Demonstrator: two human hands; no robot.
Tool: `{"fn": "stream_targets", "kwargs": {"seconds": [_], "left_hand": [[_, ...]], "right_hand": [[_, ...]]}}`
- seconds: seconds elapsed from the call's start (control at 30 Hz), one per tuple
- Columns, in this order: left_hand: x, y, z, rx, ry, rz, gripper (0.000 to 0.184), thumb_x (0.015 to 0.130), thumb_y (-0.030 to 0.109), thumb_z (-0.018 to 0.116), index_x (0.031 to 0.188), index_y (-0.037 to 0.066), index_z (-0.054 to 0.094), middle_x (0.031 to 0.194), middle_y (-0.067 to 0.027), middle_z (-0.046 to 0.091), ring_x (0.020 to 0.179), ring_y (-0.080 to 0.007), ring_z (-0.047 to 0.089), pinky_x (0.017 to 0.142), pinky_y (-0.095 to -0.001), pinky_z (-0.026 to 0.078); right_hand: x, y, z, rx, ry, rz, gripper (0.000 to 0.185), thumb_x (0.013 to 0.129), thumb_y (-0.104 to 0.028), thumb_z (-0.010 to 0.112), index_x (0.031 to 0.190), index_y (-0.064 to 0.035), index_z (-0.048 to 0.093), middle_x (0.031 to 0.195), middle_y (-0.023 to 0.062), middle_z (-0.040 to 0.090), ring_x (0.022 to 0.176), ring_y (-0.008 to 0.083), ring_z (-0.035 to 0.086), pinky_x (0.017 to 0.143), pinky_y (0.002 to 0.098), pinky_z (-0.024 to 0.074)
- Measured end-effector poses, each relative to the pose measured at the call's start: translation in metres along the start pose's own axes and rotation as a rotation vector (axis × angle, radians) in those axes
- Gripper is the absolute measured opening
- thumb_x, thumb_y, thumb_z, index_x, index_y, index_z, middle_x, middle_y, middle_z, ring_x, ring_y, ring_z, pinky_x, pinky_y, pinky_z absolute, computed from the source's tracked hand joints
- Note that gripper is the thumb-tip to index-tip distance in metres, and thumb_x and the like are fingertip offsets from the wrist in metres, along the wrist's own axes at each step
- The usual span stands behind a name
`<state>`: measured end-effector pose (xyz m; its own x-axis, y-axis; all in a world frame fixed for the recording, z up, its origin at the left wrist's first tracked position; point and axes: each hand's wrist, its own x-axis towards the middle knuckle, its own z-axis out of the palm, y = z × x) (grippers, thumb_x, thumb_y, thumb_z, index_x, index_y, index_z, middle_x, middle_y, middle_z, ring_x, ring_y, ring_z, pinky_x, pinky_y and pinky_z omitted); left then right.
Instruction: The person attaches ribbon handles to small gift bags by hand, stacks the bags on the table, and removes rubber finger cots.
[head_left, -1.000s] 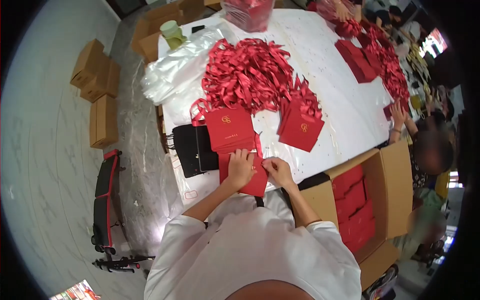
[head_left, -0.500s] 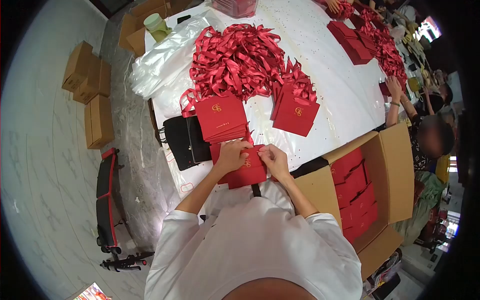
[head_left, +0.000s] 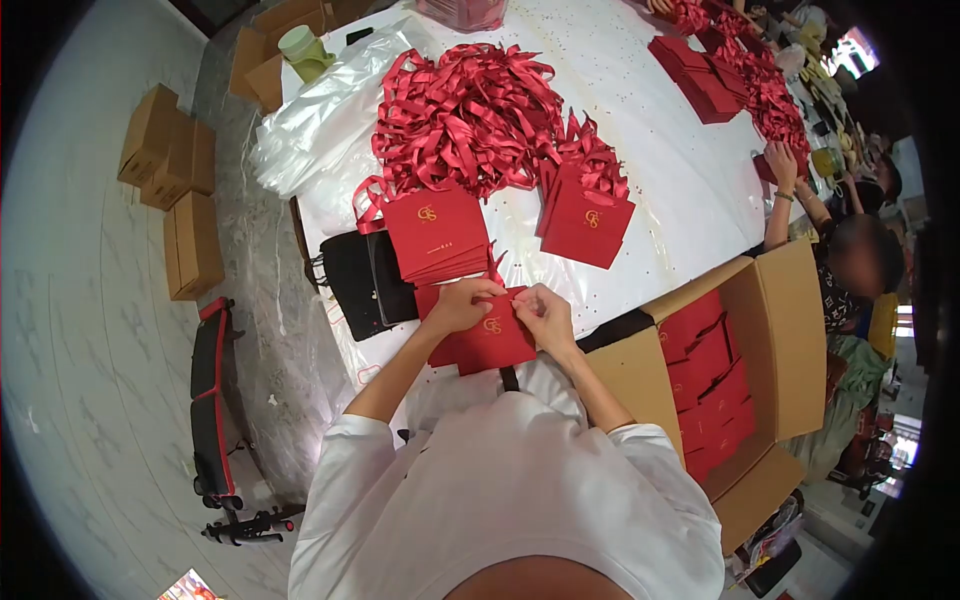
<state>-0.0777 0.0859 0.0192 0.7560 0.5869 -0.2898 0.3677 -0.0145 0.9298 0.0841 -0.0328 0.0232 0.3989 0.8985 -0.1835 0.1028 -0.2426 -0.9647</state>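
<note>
A red paper bag [head_left: 497, 347] with a gold logo lies at the table's near edge, right in front of me. My left hand [head_left: 466, 305] is closed at its upper left edge, thumb and fingers pinched together. At the upper right corner, the fingers of my right hand [head_left: 545, 316] pinch the bag; whether they also hold its ribbon is hidden. A short red ribbon [head_left: 496, 262] sticks up just beyond my fingers. Farther off lies a stack of red bags [head_left: 435, 232], and to its right a smaller group of red bags [head_left: 588, 225] with ribbon handles.
A big heap of red ribbons [head_left: 465, 120] lies beyond the stacks, with clear plastic sheeting [head_left: 325, 125] beside it. Black cloth [head_left: 350, 285] lies at left. An open carton [head_left: 790, 340] of red bags stands at right. A co-worker's hand [head_left: 780, 165] works across the table.
The upper part of the red bag now lies flatter, with more of its logo showing between my hands. Both hands stay in nearly the same place; the view has shifted slightly.
</note>
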Motion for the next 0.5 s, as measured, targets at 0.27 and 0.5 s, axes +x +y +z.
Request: {"fn": "stream_targets", "kwargs": {"seconds": [0.27,0.5], "left_hand": [[-0.005,0.007,0.010,0.158,0.055,-0.002,0.028,0.081,0.001,0.065,0.109,0.006,0.069,0.101,-0.0071,0.071,0.098,-0.0163,0.067,0.089,-0.0281,0.051],[-0.017,0.027,0.030,0.528,0.276,0.133,0.027,0.079,0.013,0.064,0.106,0.015,0.070,0.089,-0.0073,0.070,0.086,-0.0247,0.063,0.085,-0.0398,0.038]], "right_hand": [[-0.002,-0.021,-0.007,-0.320,-0.019,-0.142,0.011,0.083,-0.008,0.070,0.089,0.0003,0.064,0.076,0.0092,0.066,0.067,0.0135,0.061,0.064,0.0275,0.0496],[0.000,-0.021,-0.004,-0.291,0.005,-0.010,0.011,0.084,-0.007,0.069,0.091,-0.0006,0.064,0.076,0.0126,0.066,0.065,0.0193,0.064,0.062,0.0310,0.0504]]}}
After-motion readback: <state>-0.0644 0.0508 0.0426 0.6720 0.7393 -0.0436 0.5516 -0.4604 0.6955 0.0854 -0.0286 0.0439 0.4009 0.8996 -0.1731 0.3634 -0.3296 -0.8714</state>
